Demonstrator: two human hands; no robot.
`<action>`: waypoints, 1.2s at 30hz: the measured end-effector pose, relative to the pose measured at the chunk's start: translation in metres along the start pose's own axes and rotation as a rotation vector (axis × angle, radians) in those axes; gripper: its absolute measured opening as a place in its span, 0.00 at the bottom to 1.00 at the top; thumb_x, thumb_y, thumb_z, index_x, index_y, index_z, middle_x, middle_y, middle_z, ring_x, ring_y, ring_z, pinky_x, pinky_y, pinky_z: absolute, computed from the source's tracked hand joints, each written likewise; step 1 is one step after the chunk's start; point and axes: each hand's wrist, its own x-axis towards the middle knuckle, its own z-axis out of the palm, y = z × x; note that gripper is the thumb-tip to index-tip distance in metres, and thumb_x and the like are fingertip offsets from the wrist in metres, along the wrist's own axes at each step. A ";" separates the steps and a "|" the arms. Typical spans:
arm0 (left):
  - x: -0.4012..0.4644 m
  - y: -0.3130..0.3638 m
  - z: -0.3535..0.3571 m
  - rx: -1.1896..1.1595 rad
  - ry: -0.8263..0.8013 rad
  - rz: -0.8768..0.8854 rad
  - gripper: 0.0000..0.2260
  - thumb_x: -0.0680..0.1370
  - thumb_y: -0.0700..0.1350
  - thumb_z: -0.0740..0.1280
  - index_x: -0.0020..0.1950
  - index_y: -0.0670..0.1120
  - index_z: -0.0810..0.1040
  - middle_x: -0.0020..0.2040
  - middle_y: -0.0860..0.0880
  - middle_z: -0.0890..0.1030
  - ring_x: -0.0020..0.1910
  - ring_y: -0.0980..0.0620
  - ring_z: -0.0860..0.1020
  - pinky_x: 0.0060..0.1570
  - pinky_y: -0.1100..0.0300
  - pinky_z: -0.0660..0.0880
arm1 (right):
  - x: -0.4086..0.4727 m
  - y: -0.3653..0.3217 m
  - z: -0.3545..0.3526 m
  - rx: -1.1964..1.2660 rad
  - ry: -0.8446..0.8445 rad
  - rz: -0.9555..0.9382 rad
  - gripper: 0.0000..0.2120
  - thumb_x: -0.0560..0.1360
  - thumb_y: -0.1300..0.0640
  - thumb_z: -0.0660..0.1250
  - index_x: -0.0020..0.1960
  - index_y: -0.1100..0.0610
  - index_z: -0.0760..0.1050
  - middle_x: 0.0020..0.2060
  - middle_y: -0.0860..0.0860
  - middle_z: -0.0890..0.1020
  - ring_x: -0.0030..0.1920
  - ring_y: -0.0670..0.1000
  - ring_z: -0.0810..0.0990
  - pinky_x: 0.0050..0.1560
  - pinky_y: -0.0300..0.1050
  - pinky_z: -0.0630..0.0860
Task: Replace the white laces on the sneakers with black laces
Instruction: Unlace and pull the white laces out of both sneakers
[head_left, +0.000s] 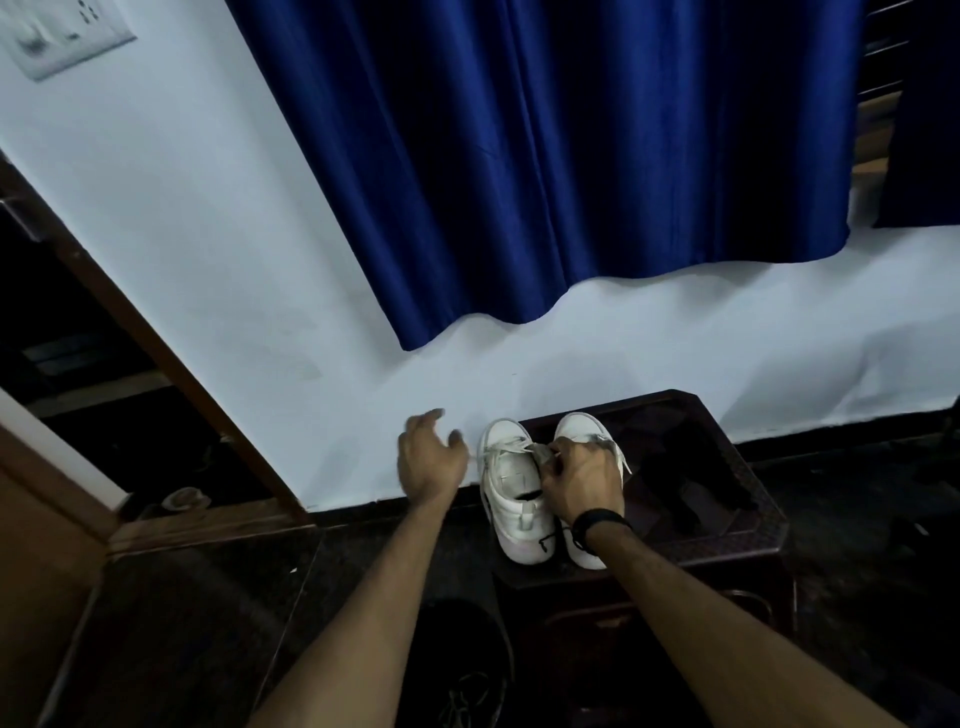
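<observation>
Behind the work, a pale wall (218, 249) and a blue curtain (545, 156) filled most of the view, and a small dark wooden bench (727, 519) stood against the wall on a dark floor. Two white sneakers (519, 499) stood side by side on the bench, heels toward the person, both with their white laces (506, 446) in place, so the task seemed to be at its very beginning. The right hand (582, 480) was curled on the lace near the tongues, between the two shoes, and it seemed to pinch a loop there; exactly which shoe's lace it held I could not tell. The left hand (428, 460) hovered beside the left shoe, near it but not touching, with fingers spread and relaxed, holding nothing. To do this step well, I think the free hand should first press the shoe down to steady it, and then the lace should be pulled out row by row from the top, not dragged in one strong pull. A dark cord (545, 540) lay at the heels, possibly a black lace, but the light was too weak to be sure.
</observation>
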 end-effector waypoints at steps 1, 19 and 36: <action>-0.003 0.005 0.004 0.023 -0.043 0.192 0.17 0.77 0.46 0.68 0.66 0.48 0.78 0.64 0.49 0.77 0.64 0.48 0.74 0.61 0.55 0.72 | 0.000 0.001 0.000 -0.001 0.000 -0.002 0.14 0.73 0.48 0.66 0.32 0.55 0.78 0.26 0.56 0.80 0.31 0.60 0.79 0.44 0.50 0.74; -0.008 0.032 0.016 -0.119 0.362 0.253 0.06 0.78 0.33 0.60 0.45 0.39 0.76 0.48 0.41 0.75 0.47 0.43 0.74 0.48 0.57 0.69 | -0.001 0.006 0.007 0.113 -0.003 -0.004 0.08 0.69 0.52 0.67 0.45 0.55 0.74 0.31 0.53 0.82 0.36 0.58 0.80 0.55 0.52 0.72; -0.024 0.026 0.041 0.358 -0.322 0.697 0.08 0.77 0.44 0.64 0.48 0.47 0.82 0.46 0.47 0.82 0.47 0.45 0.80 0.45 0.54 0.75 | 0.002 0.010 0.012 0.124 -0.007 -0.025 0.13 0.73 0.49 0.62 0.53 0.55 0.70 0.34 0.53 0.82 0.41 0.58 0.80 0.62 0.52 0.69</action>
